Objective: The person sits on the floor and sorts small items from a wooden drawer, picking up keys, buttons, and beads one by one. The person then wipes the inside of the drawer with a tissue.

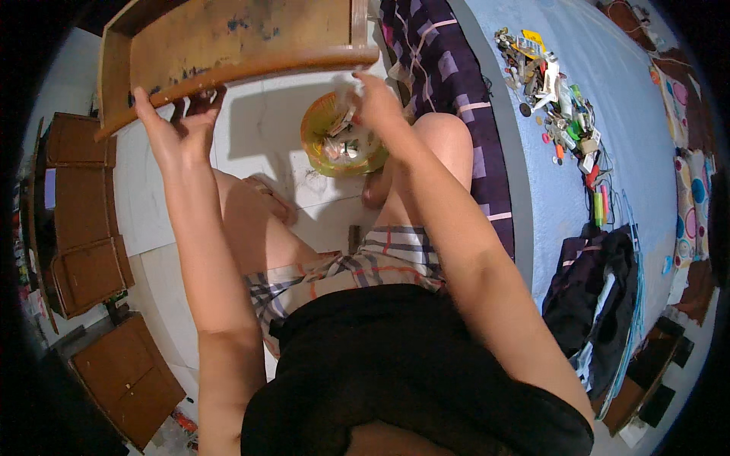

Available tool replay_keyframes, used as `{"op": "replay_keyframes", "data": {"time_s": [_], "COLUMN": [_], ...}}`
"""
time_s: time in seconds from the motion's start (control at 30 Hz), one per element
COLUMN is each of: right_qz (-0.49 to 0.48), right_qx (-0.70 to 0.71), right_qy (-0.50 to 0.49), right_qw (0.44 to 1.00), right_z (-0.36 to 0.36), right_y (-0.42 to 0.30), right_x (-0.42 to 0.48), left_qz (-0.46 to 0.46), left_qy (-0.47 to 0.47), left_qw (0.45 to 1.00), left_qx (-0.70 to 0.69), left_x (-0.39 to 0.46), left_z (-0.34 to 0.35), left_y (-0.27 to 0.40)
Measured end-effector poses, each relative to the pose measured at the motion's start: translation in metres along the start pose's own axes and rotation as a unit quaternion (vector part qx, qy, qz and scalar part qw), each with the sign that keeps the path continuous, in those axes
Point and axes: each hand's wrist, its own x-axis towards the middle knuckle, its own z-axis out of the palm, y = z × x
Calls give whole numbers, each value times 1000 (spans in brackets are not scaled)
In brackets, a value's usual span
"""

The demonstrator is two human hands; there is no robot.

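A wooden drawer [194,45] is tilted up at the top left, its inner bottom facing me and marked with dark stains. My left hand [185,128] grips its near edge from below, thumb on one side and fingers on the other. Over a yellow-green waste basket [311,154], my right hand [383,105] is closed around a pale crumpled piece [345,94], which is blurred. Its index finger points up close to the drawer's right corner. Inside the basket lie crumpled plastic, paper scraps and other litter; the hand covers part of its rim.
To the right, a bed with a blue cover [513,142] holds a long pile of small odds and ends [564,108] and dark folded cloth [593,296]. A dark checked cloth [450,62] hangs down its side. Brown wooden cabinets [85,205] stand at left.
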Motion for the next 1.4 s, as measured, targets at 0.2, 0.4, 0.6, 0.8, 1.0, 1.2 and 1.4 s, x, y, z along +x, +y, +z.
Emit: {"op": "replay_keyframes", "data": {"time_s": [0.2,0.4,0.6,0.8,1.0,1.2,1.4], "right_qz": [2,157,125,214,387,428,461], "right_qx": [146,355,318,308,246,250,266], "right_qy": [-116,17,152,251,289,312,283], "right_qw": [983,922,927,892,840,810,798], "right_z": [-38,-184,-279,-382,-424,-422,-403], "right_y": [28,43,-28,19,38,45,83], "right_x": [2,-13,-77,-138,-224,-278,-312], "left_qz": [-81,-103,-166,-374,-327,-358,-403], "left_qy": [8,-91,-230,-258,-175,-130,-184], "left_qw": [997,990,959,864,928,907,878], "left_qx": [-17,2,-30,216,47,181,180], "left_x": [-9,-21,-68,-152,-223,-254,-250], "left_z": [-36,8,56,83,87,76,65], "left_y": [-21,-64,-109,-103,-220,-277,-257]}}
